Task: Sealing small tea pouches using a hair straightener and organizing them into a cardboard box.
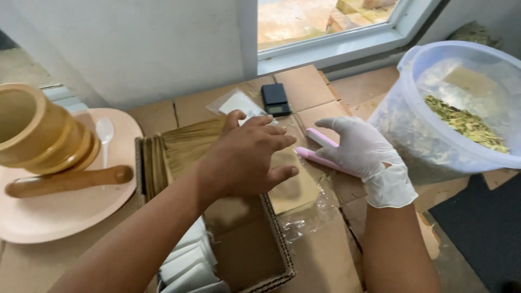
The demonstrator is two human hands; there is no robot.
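at frame centre the bare left hand point(247, 157) lay flat, grip apart, on a brown packet point(290, 187); just right, the gloved right hand point(363, 149) clamped a pink sealer point(317, 157) on the packet's edge.

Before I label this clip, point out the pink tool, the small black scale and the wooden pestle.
pink tool point(321, 138): head view, upper pink arm.
small black scale point(275, 99): head view, top face.
wooden pestle point(68, 180): head view, mid-shaft.
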